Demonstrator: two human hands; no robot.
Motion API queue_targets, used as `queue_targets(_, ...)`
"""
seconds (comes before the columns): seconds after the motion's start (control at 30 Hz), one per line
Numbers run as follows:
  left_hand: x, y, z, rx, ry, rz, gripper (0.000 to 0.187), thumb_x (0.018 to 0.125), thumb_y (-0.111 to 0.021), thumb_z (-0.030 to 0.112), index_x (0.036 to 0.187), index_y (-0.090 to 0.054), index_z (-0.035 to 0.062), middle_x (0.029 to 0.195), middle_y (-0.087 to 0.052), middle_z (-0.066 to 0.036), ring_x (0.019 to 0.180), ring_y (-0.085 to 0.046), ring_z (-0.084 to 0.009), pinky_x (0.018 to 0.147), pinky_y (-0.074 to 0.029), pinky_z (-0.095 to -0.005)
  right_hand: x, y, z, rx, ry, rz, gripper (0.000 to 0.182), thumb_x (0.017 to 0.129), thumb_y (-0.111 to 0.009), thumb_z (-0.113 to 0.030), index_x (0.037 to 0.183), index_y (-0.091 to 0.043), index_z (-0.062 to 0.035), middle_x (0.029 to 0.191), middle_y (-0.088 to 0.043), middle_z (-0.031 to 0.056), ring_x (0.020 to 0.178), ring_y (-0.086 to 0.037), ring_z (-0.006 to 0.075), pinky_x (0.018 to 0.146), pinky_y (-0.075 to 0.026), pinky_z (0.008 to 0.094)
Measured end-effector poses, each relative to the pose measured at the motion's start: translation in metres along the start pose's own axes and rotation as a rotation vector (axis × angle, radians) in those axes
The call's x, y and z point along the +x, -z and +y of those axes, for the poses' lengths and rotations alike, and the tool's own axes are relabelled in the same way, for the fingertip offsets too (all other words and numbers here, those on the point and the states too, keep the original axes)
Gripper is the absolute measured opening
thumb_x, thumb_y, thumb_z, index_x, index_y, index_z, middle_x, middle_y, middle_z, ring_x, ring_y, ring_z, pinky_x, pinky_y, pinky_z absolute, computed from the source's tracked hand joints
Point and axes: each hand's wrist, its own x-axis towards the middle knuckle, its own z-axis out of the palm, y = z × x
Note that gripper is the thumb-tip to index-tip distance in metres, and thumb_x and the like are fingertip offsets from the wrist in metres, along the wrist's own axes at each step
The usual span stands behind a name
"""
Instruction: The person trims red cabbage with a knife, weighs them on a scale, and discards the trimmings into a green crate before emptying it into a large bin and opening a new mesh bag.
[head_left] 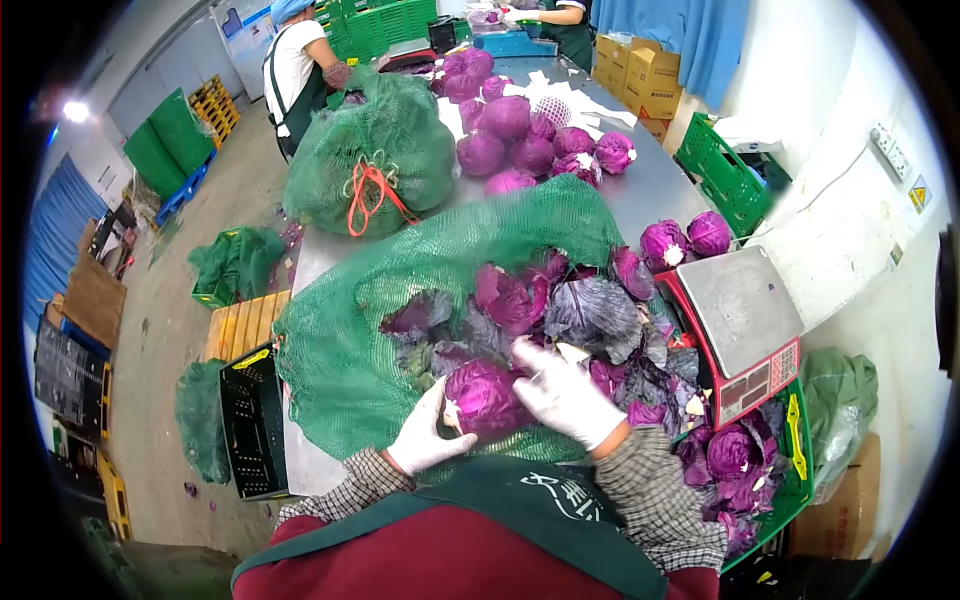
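Note:
My left hand (430, 432), in a white glove, curves round the left side of a purple cabbage (482, 398), thumb below it. My right hand (568, 392), also gloved, lies at the cabbage's right side with its fingers apart, pointing up and left. Beneath and around them spreads an opened green mesh bag (350, 330). Inside its mouth are another cabbage (512, 298) and dark loose outer leaves (592, 318). Whether my right fingers press on the cabbage is hard to tell.
A red scale (745, 310) stands right, above a green crate of leaves (795, 450). Beyond the bag are a full tied mesh bag (370, 150) and piled cabbages (505, 118). Left stands a black crate (252, 425). Two people work at the far end.

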Motion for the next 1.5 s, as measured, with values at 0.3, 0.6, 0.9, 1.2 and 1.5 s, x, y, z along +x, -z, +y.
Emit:
queue_targets(0.3, 0.020, 0.025, -0.003, -0.018, 0.048, -0.190, 0.093, 0.069, -0.081, 0.028, 0.143, -0.030, 0.0006, 0.139, -0.042, -0.016, 0.130, -0.040, -0.0253, 0.110, -0.029, -0.0365, -0.016, -0.038, 0.032, 0.541, -0.194, -0.178, 0.036, 0.083, -0.058, 0.003, 0.117, -0.052, -0.0030, 0.117, -0.048, 0.0059, 0.102, -0.051, 0.0122, 0.091, -0.043, 0.0251)
queue_targets(0.6, 0.038, 0.035, -0.013, -0.144, 0.059, -0.275, 0.090, 0.068, -0.080, 0.022, 0.142, -0.035, 0.0003, 0.130, -0.053, -0.009, 0.118, -0.048, -0.0164, 0.108, -0.031, -0.0336, -0.009, -0.027, 0.041, 0.595, -0.276, -0.261, 0.034, 0.080, -0.069, -0.009, 0.110, -0.055, -0.0020, 0.093, -0.051, 0.0004, 0.082, -0.046, 0.0093, 0.075, -0.042, 0.0237)
queue_targets(0.9, 0.057, 0.033, -0.053, -0.479, 0.294, -0.211, 0.067, 0.076, -0.074, 0.021, 0.136, -0.047, 0.0035, 0.103, -0.061, 0.000, 0.093, -0.054, -0.0117, 0.100, -0.040, -0.0330, -0.045, 0.064, -0.021, 0.523, -0.531, 0.280, 0.031, 0.080, -0.069, -0.009, 0.107, -0.055, -0.0014, 0.085, -0.060, 0.0061, 0.081, -0.059, 0.0160, 0.073, -0.049, 0.0270)
queue_targets(1.2, 0.072, 0.001, 0.016, 0.147, -0.344, -0.295, 0.078, 0.073, -0.069, 0.024, 0.139, -0.036, -0.0021, 0.132, -0.048, -0.022, 0.124, -0.046, -0.0324, 0.107, -0.035, -0.0398, -0.037, -0.006, 0.052, 0.569, -0.245, 0.032, 0.044, 0.080, -0.071, -0.008, 0.120, -0.053, 0.0005, 0.119, -0.056, 0.0116, 0.111, -0.054, 0.0219, 0.096, -0.043, 0.0313)
queue_targets(1.5, 0.048, -0.047, 0.020, -0.058, -0.024, -0.017, 0.119, 0.061, -0.086, 0.042, 0.140, -0.017, -0.0153, 0.107, -0.050, -0.017, 0.104, -0.050, -0.0277, 0.100, -0.038, -0.0382, -0.039, 0.001, 0.013, 0.109, -0.038, 0.091, 0.042, 0.079, -0.075, -0.013, 0.113, -0.055, -0.0003, 0.104, -0.055, 0.0101, 0.102, -0.054, 0.0211, 0.089, -0.045, 0.0323)
